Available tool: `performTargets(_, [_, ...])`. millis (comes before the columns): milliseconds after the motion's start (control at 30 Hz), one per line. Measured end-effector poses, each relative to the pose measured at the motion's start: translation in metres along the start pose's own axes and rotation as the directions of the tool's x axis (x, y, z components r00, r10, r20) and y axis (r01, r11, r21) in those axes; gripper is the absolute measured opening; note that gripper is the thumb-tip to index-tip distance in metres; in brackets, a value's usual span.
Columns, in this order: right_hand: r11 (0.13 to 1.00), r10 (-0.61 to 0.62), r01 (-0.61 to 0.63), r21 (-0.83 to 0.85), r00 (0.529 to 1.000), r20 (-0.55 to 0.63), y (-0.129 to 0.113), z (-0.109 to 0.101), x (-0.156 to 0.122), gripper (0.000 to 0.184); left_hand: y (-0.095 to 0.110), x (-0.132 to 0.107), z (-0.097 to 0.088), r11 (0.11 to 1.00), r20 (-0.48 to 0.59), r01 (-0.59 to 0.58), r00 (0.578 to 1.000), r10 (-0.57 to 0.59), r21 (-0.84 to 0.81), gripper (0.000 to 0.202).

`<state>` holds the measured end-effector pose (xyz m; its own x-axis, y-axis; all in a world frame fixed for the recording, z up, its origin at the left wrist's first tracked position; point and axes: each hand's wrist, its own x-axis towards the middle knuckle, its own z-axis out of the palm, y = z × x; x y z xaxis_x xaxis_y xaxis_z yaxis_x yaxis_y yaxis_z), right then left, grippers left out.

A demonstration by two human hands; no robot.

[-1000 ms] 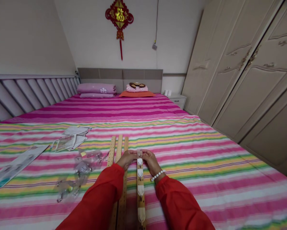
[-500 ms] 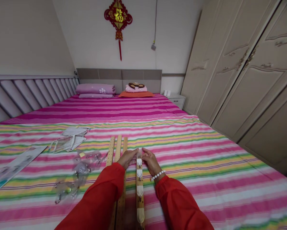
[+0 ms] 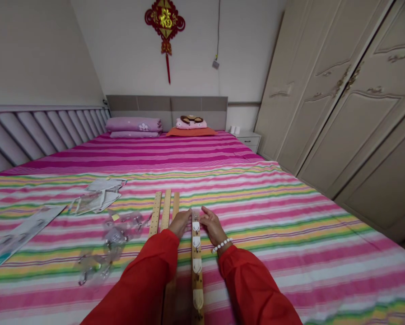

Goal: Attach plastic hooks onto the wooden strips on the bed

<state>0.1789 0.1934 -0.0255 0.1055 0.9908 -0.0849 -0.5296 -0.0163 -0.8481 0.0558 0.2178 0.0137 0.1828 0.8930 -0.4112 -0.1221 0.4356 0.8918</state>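
A narrow wooden strip (image 3: pixel 197 271) carrying several white hooks lies lengthwise on the striped bed in front of me. My left hand (image 3: pixel 180 223) and my right hand (image 3: pixel 211 226) sit on either side of its far end, fingers pinched at the topmost white hook (image 3: pixel 196 225). Both sleeves are red, and a white bead bracelet (image 3: pixel 221 245) is on my right wrist. Three bare perforated wooden strips (image 3: pixel 165 208) lie side by side just left of my left hand, partly hidden under my left arm.
Clear plastic hooks and wrappers (image 3: pixel 111 243) are scattered on the bedspread (image 3: pixel 290 216) to the left, with paper packaging (image 3: pixel 97 196) and a long card (image 3: pixel 19 234) farther left. Pillows (image 3: pixel 134 125) lie at the headboard. A wardrobe (image 3: pixel 351 104) runs along the right.
My fingers have shifted slightly at the top hook, the right thumb lifting a little. The view has tilted a touch downward. The strips lie as before.
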Motion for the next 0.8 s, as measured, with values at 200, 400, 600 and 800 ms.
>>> performTargets(200, [0.999, -0.008, 0.007, -0.034, 1.000, -0.030, 0.001, 0.002, 0.000, 0.062, -0.001, -0.032, -0.014, 0.990, 0.124, 0.137, 0.982, -0.140, 0.031, 0.022])
performTargets(400, [0.995, 0.028, -0.035, -0.094, 0.996, -0.079, 0.000, 0.004, 0.000, 0.044, -0.013, -0.050, -0.020, 0.989, 0.167, 0.133, 0.976, -0.143, 0.067, 0.025])
performTargets(600, [0.990, 0.045, -0.054, -0.130, 0.996, -0.074, -0.008, 0.008, -0.010, 0.031, -0.022, -0.054, -0.016, 0.996, 0.054, 0.088, 0.995, -0.089, 0.020, 0.029])
performTargets(800, [0.983, 0.013, -0.032, -0.180, 0.994, -0.107, -0.014, 0.008, -0.028, 0.024, -0.025, -0.058, -0.009, 0.999, 0.012, 0.046, 0.999, -0.046, 0.009, 0.031])
